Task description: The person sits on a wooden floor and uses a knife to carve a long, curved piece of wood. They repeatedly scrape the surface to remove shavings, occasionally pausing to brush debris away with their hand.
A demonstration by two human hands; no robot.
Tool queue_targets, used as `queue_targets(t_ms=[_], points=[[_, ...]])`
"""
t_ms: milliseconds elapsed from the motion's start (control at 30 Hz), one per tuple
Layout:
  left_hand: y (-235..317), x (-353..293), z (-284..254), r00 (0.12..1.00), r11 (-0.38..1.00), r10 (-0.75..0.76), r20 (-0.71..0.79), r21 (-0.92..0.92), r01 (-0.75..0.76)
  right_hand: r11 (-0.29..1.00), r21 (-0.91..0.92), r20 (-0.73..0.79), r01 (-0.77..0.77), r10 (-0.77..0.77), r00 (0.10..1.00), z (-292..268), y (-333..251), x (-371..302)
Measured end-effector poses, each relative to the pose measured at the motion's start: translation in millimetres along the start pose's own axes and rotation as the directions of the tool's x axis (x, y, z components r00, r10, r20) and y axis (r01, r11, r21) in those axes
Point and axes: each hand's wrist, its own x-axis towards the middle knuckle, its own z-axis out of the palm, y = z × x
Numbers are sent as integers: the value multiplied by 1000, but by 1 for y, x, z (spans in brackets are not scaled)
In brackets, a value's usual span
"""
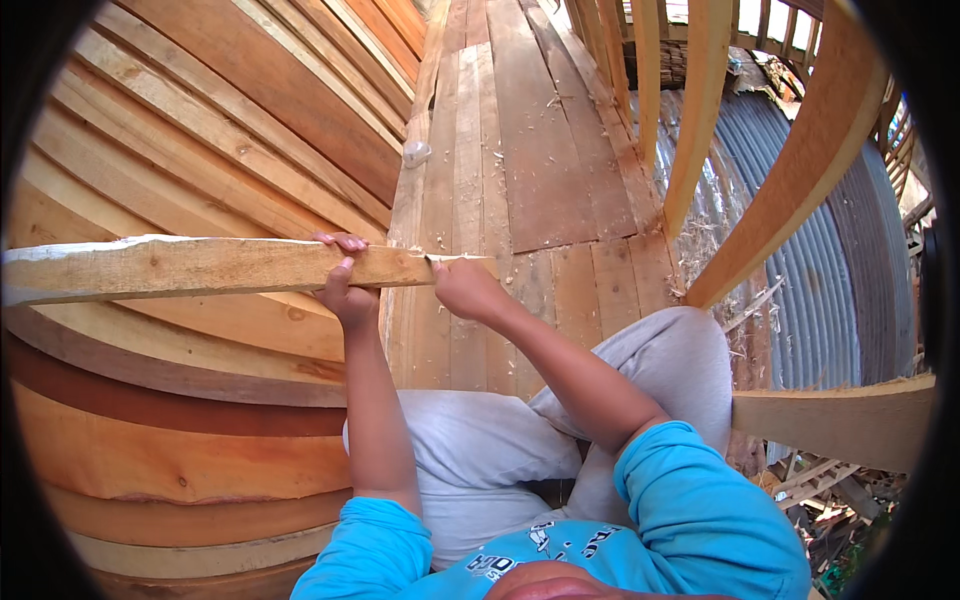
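Note:
A long squared wooden beam (220,268) reaches from the far left to just past my right hand, with a ragged whitish upper edge along its left part. My left hand (348,270) is wrapped round it from below, thumb on the near side and fingertips over the top. Near the beam's right end my right hand (468,287) is closed against the wood. A small dark tip (431,260) shows beside its fingers on the beam. What that hand holds is too hidden to name.
Curved planks form a wall (200,180) on the left. Wood shavings lie on the plank floor (560,130), with a small clear plastic piece (416,153) by the wall. Upright curved timbers (800,170) stand on the right, before corrugated metal sheets (815,290).

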Motion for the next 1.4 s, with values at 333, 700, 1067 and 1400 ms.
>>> queue_targets(t_ms=[333, 700, 1067, 1400], points=[[-12, 18, 23, 996, 999, -20, 89, -26, 22, 995, -16, -74, 97, -97, 992, 6, 28, 22], [-15, 17, 3, 998, 996, -23, 62, -85, 28, 980, 155, 34, -123, 119, 992, -1, 30, 22], [-15, 35, -1, 984, 992, -65, 166, -95, 81, 990, 58, -77, -131, 135, 988, -2, 69, 38], [-13, 43, -26, 973, 984, -75, 220, -140, 107, 950, -95, -92, -297, 289, 953, 9, 107, 49]])
